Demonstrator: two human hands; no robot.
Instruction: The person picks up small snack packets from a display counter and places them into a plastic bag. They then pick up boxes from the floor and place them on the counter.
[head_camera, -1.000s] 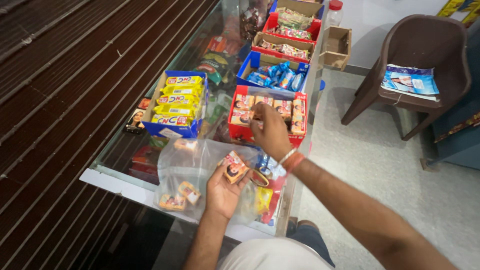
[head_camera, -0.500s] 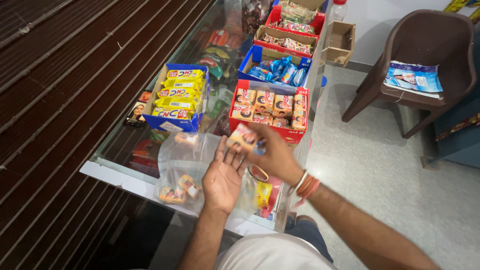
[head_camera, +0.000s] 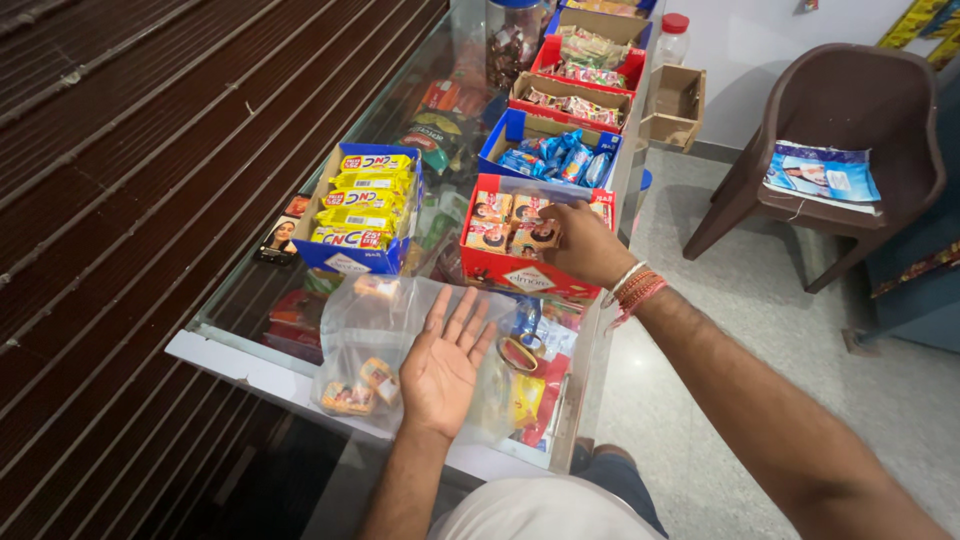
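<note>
I see my left hand (head_camera: 443, 362) lying open, palm up, on a clear bag (head_camera: 385, 340) on the table (head_camera: 250, 362), while my right hand (head_camera: 585, 243) pinches a packet (head_camera: 537, 238) over the red box (head_camera: 520, 278).

The right hand (head_camera: 585, 245) hides its fingertips, perhaps pinching a packet (head_camera: 540, 238).

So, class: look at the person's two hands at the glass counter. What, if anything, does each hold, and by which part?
The right hand pinches a small snack packet by its right edge, over the red box. The left hand holds nothing; it lies open, palm up, on the clear plastic bag.
</note>
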